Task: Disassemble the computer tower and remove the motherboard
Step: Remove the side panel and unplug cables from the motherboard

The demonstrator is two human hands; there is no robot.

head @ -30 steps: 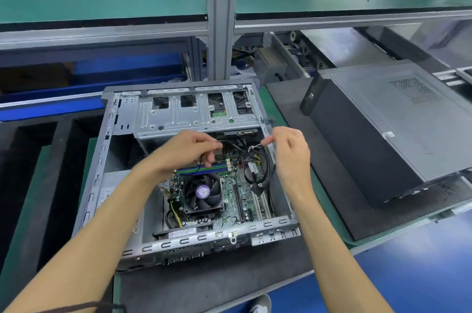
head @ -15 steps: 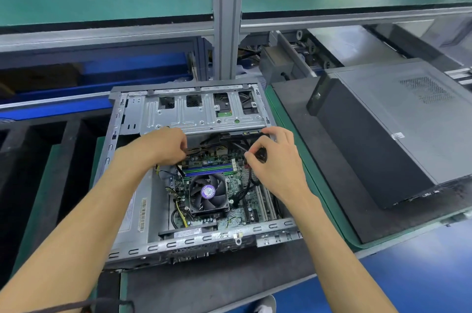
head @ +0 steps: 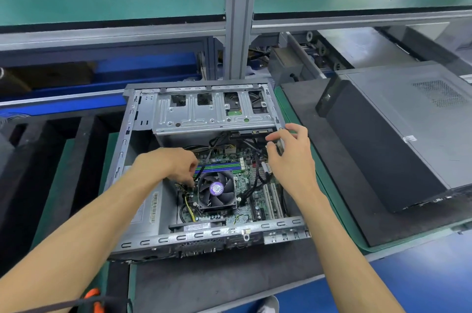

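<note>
- The computer tower (head: 143, 149) lies on its side on a dark mat (head: 217, 284) on the counter (head: 339, 213), with its side open.
- The green motherboard (head: 245, 185) sits flat inside the tower, near the right side.
- A black fan (head: 216, 190) with a purple sticker sits on the motherboard.
- The left hand (head: 173, 164) reaches down just left of the fan. Its fingers are curled and seem to pinch the small wires (head: 181, 186) there, but the fingertips are hard to see.
- The right hand (head: 291, 157) is at the right wall of the tower. Its thumb and fingers pinch a small grey part (head: 279, 145) there.
- Black cables (head: 255, 157) run over the board between the two hands.
- A second tower (head: 398, 139), closed up, rests on a mat to the right.
</note>
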